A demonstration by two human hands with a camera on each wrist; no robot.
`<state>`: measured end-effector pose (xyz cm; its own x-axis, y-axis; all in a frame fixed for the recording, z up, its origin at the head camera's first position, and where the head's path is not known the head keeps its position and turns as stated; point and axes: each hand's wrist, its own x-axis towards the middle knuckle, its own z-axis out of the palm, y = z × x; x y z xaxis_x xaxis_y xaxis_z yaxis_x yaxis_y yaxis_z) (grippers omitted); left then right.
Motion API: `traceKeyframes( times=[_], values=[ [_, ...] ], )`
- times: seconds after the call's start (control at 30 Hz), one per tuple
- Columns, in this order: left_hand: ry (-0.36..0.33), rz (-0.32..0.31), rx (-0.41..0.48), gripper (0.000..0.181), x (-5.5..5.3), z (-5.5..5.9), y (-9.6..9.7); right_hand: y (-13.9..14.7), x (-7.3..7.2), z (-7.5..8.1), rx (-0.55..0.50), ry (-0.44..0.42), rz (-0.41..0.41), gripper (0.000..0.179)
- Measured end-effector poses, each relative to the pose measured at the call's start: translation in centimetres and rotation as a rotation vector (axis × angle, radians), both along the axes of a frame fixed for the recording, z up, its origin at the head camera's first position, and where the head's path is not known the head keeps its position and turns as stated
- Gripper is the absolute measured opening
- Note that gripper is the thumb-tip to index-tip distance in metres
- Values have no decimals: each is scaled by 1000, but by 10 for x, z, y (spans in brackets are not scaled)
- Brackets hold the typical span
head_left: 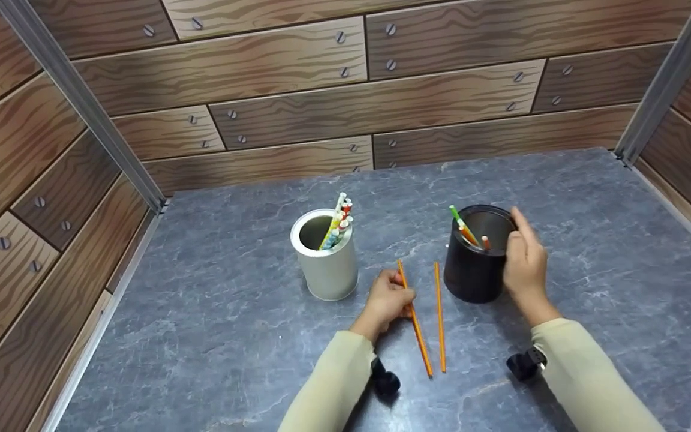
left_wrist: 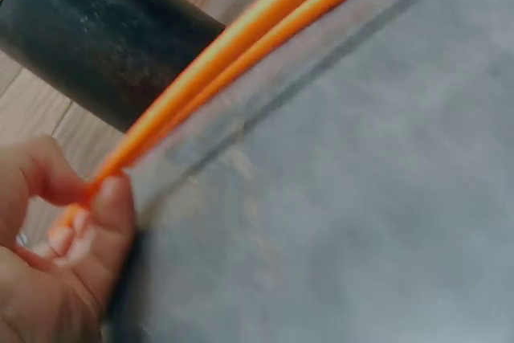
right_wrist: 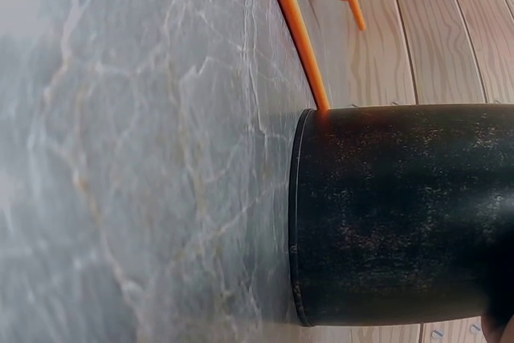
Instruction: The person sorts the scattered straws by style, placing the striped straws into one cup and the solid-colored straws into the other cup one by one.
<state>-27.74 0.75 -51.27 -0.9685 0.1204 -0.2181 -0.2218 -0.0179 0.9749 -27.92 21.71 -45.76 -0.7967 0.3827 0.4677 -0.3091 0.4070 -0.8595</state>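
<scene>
My left hand (head_left: 386, 303) pinches an orange straw (head_left: 418, 336) between thumb and fingers; the straw slants toward the front of the table. A second orange straw (head_left: 440, 318) lies on the table just to its right. In the left wrist view the held straw (left_wrist: 205, 66) runs up from the fingertips, past the black cup (left_wrist: 104, 46). My right hand (head_left: 525, 264) grips the right side of the upright black cup (head_left: 474, 276), index finger reaching to its rim. Inside that cup lean a green straw (head_left: 454, 212) and orange ones. The far side of the right hand's grip is hidden.
Left of the hands stands a white cup (head_left: 330, 276) with several patterned straws (head_left: 339, 223) leaning in it. The grey marbled tabletop (head_left: 219, 312) ends at wood-patterned walls (head_left: 297, 114) at the back and sides.
</scene>
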Motion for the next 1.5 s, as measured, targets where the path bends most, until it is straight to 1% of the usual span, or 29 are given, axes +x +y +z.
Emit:
traceKeyframes(
  times=[0.1, 0.17, 0.27, 0.37, 0.5, 0.6, 0.7, 0.77, 0.87, 0.93, 1.0, 1.13, 1.33, 1.5],
  values=[
    [34, -9, 73, 29, 1, -4, -2, 2, 0, 0, -2, 2, -10, 43],
    [56, -4, 90, 29, 3, -5, -4, 2, 0, 0, 3, 4, -11, 43],
    [82, 7, 87, 29, 8, -6, -6, 1, 0, -1, 10, 2, 6, 43],
    [97, 44, 103, 29, 12, -6, -6, 1, 0, -1, 12, 3, 18, 42],
    [120, 122, 179, 30, 13, -1, -3, 2, 0, -1, 10, 10, 16, 42],
    [163, 183, 204, 30, 10, 6, -3, 1, 0, -1, 9, 14, 15, 42],
    [202, 236, 213, 29, 8, 19, -3, 1, 0, 0, 7, 17, 12, 42],
    [242, 266, 215, 29, 7, 28, -2, 1, 0, 0, 5, 20, 8, 42],
    [319, 287, 249, 28, 7, 41, -2, 0, 0, 0, 6, 15, 4, 42],
    [382, 299, 272, 28, 7, 47, -1, 1, 0, 0, 10, 14, 1, 42],
    [431, 315, 287, 27, 7, 53, -1, 1, 0, -1, 15, 12, 0, 42],
    [499, 359, 277, 26, 7, 64, -1, 2, 0, -2, 18, 19, 2, 42],
    [618, 424, 230, 23, 11, 78, 2, 2, -1, -2, 26, 14, -6, 43],
    [681, 422, 302, 22, 17, 93, 7, 2, -2, -2, 27, 15, -7, 43]
  ],
)
